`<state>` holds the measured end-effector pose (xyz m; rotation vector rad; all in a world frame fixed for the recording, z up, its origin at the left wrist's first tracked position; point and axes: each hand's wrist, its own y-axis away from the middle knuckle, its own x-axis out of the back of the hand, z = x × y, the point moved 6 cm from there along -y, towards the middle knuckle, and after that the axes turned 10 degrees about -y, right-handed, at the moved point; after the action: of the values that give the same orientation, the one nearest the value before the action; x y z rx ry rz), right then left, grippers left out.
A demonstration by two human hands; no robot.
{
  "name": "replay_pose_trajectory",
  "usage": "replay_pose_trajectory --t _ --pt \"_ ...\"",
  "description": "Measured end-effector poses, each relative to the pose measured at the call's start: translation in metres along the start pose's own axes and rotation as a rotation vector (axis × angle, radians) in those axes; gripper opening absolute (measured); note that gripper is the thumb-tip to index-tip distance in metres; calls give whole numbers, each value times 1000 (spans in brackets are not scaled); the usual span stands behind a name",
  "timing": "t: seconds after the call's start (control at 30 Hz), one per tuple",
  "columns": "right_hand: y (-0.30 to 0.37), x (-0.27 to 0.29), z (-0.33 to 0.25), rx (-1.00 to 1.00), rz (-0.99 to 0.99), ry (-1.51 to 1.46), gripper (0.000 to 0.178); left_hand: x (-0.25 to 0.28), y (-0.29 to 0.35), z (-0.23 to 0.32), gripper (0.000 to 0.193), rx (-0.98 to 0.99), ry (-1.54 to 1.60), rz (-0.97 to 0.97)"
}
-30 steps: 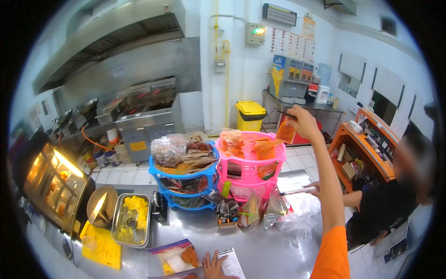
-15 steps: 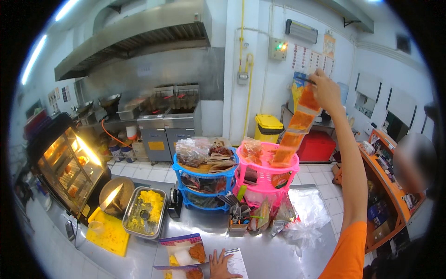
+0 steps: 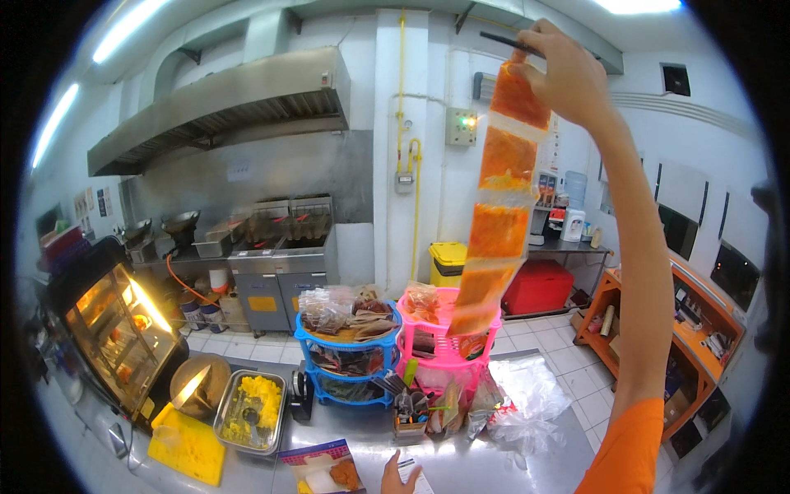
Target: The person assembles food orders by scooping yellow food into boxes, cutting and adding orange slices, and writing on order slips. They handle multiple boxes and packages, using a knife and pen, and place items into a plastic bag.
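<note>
Raised high on the right, my right hand (image 3: 568,74) is closed on the top of a long strip of joined clear sachets (image 3: 504,226) filled with orange-red sauce. A thin dark pen-like stick (image 3: 506,43) also pokes out from its fingers. The strip hangs down, its lower end in front of the pink tiered basket (image 3: 448,358). At the lower edge my left hand (image 3: 397,477) has its fingers apart, beside a white printed slip (image 3: 418,476) on the steel table. Left of it lies an open meal box (image 3: 319,454) with white rice, fried chicken and something yellow.
A blue tiered basket (image 3: 346,346) of packets stands beside the pink one. A steel tray of yellow food (image 3: 251,412), a yellow cutting board (image 3: 189,453) and a lit warming cabinet (image 3: 115,321) are at left. Crumpled clear plastic (image 3: 527,403) lies at right.
My right hand has lifted the sachet strip higher, pulling more of it up from the pink basket. My left hand has shifted off part of the slip. The view has tilted upward.
</note>
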<state>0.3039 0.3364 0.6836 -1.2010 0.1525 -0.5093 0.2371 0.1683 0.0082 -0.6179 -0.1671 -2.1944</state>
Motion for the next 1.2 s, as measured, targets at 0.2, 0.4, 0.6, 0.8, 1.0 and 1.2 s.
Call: replay_pose_trajectory --t 0.2,0.4,0.6,0.8,1.0,1.2 --pt "11 72 -75 72 -204 -289 21 186 14 213 68 -620 203 458" --pt "20 129 -155 141 -390 -493 17 255 46 290 34 -543 18 307" --pt "34 133 -190 217 -39 -454 17 272 89 277 22 -417 69 348" --pt "4 136 -190 120 -649 -972 16 292 116 263 24 -343 23 442" --pt "2 96 -215 276 -433 -792 25 337 153 230 36 -252 -67 551" --pt "29 80 -237 326 -630 -1147 27 397 194 170 58 -11 -405 780"
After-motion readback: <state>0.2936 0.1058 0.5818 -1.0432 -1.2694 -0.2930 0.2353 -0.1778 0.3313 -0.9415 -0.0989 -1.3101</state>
